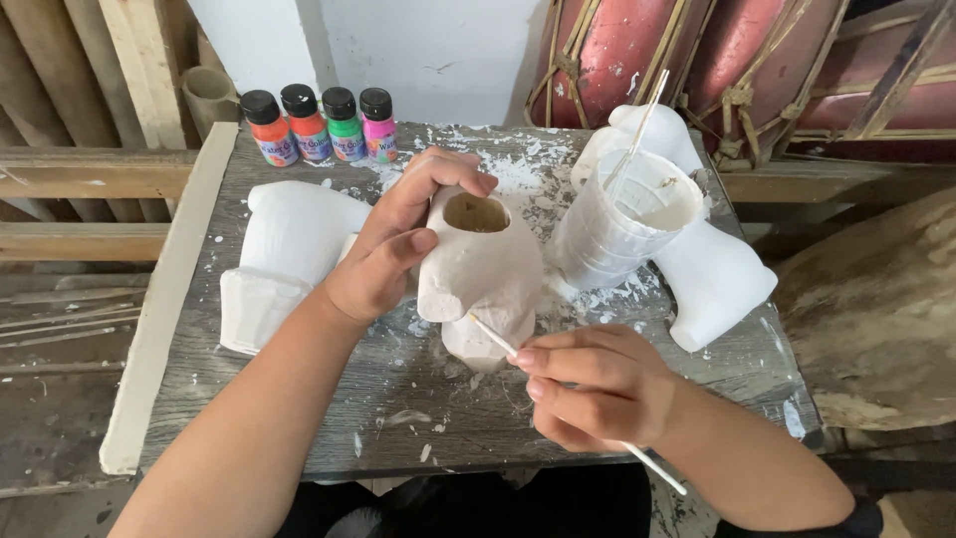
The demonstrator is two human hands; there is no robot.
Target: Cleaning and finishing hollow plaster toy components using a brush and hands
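Note:
My left hand (393, 244) grips a pale hollow figurine (483, 269) by its upper side, near the round hole at its top. The figurine stands on the grey wooden board (398, 399). My right hand (597, 384) pinches a thin white stick (493, 336), and the stick's tip touches the figurine's lower front. The stick's other end pokes out behind my right wrist.
A white-coated plastic cup (622, 224) with a stick in it stands right of the figurine. White plaster figures lie at left (289, 249) and right (712, 274). Several small paint bottles (324, 125) line the board's far left edge. White flakes litter the board.

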